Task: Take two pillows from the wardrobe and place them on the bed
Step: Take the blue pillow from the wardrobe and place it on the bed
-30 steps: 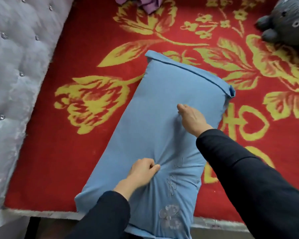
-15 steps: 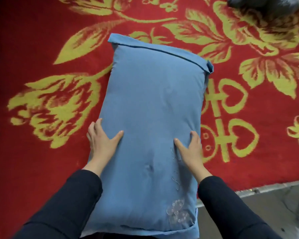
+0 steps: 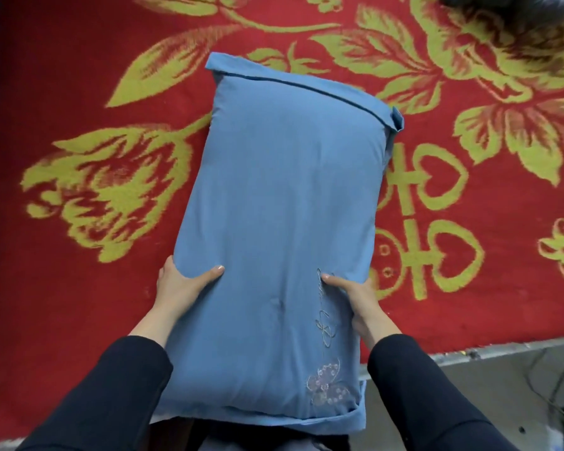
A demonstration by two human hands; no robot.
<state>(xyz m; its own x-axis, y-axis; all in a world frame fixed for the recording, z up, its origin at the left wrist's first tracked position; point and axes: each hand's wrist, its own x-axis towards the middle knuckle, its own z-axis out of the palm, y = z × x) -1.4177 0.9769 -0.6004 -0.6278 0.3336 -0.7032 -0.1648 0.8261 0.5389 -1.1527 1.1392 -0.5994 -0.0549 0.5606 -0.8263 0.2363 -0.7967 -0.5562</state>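
Observation:
A blue pillow (image 3: 284, 206) with a butterfly embroidered near its lower right corner lies lengthwise over the bed's red blanket with yellow flowers (image 3: 79, 255). My left hand (image 3: 179, 284) grips the pillow's left edge, thumb on top and fingers hidden beneath. On the right edge my right hand (image 3: 355, 296) holds it the same way. The pillow's near end overhangs the bed's front edge. Only this one pillow is in view.
A dark grey plush toy (image 3: 515, 8) shows at the top right corner of the bed. The bed's front edge (image 3: 502, 351) runs across the lower right, with grey floor and cables beyond it.
My hands went from pressing on top of the pillow to gripping its two side edges. The pillow has turned more lengthwise, and the view has shifted right, away from the tufted headboard.

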